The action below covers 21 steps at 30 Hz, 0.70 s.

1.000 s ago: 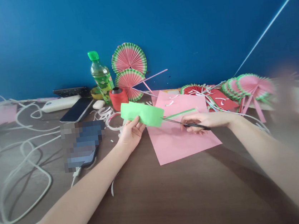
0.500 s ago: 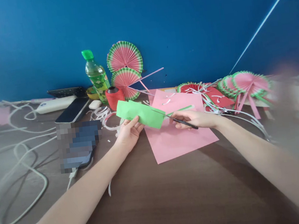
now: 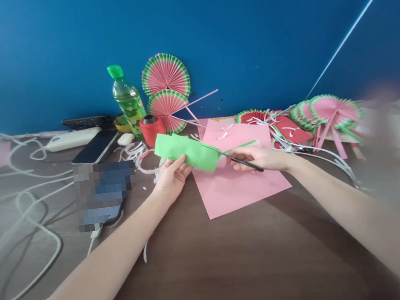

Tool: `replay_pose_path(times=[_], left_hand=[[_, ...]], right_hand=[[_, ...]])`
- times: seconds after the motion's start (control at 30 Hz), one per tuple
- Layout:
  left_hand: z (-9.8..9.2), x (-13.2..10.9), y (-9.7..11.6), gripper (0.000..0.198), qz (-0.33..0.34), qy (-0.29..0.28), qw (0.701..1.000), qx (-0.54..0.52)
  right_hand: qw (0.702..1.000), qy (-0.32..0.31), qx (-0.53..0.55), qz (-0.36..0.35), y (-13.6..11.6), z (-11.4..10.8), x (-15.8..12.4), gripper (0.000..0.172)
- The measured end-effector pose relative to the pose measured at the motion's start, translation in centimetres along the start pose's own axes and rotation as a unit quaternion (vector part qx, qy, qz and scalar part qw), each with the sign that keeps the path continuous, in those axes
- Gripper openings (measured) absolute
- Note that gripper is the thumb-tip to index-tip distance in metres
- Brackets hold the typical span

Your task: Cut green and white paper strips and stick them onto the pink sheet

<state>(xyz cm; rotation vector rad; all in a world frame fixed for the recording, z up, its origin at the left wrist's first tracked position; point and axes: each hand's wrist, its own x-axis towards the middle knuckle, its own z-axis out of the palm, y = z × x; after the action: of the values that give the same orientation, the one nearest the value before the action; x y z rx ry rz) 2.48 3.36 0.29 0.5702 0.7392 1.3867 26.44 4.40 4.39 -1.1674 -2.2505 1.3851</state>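
As scissors (image 3: 244,163) bite, L hand (image 3: 170,178) pinches green paper (image 3: 184,150).

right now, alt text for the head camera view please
The left hand holds a folded green paper piece above a brown table while the right hand sets black-handled scissors to its right edge, over a pink paper sheet. Pleated pink-and-green paper fans and a green-capped plastic bottle stand by the blue wall.
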Motion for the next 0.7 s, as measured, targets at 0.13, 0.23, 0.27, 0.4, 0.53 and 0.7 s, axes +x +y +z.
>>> replay_pose_path(times=[0.13,0.23,0.27,0.4,0.53,0.7], left_hand=[[0.1,-0.03,0.0,0.013,0.002,0.009,1.0,0.0],[0.18,-0.1,0.04,0.013,0.005,0.011,1.0,0.001],[0.19,-0.12,0.06,0.014,0.006,0.011,1.0,0.001],[0.2,-0.13,0.1,0.013,0.004,0.015,1.0,-0.003],[0.14,-0.07,0.08,0.013,0.003,0.021,1.0,-0.005],[0.1,-0.09,0.06,0.013,0.004,0.021,1.0,-0.002]], right_hand=[[1.0,-0.002,0.003,0.0,-0.03,-0.07,-0.02,0.033],[1.0,-0.002,0.022,0.001,0.11,-0.16,0.01,0.034],[1.0,-0.001,0.028,0.001,0.17,-0.17,0.03,0.034],[0.999,0.001,0.041,0.012,0.25,-0.15,0.01,0.036],[0.998,0.014,0.048,0.032,0.21,-0.15,-0.05,0.042],[0.998,0.02,0.054,0.035,0.26,-0.1,0.16,0.045]])
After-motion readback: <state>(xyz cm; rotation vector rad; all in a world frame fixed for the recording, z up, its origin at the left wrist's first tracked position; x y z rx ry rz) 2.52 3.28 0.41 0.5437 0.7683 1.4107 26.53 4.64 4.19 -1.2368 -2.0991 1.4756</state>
